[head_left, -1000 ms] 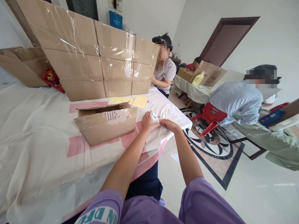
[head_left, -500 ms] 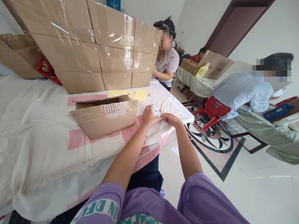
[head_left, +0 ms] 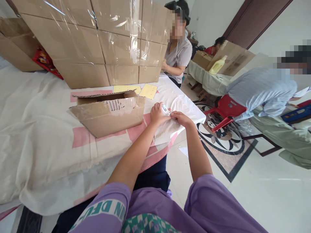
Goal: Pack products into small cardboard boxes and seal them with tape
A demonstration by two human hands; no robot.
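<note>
My left hand is closed around a small white object with a grey-green patch like a little screen or label; its exact kind is too small to tell. Fingers of my right hand are pinched at the object's near right end, on a small light part that I cannot make out. Both hands are just above the cloth-covered table, near its right corner. To the left of my left hand stands an open cardboard box, its flap raised. Yellow cards lie beyond my hands.
Stacked, taped cartons form a wall at the table's back. A person sits beyond the far end. On the right, another person leans over a second table by a red chair. A red package lies at far left.
The view has tilted and shifted slightly, so my hands appear a little higher and further right. Both still hold the white object in nearly the same grip.
</note>
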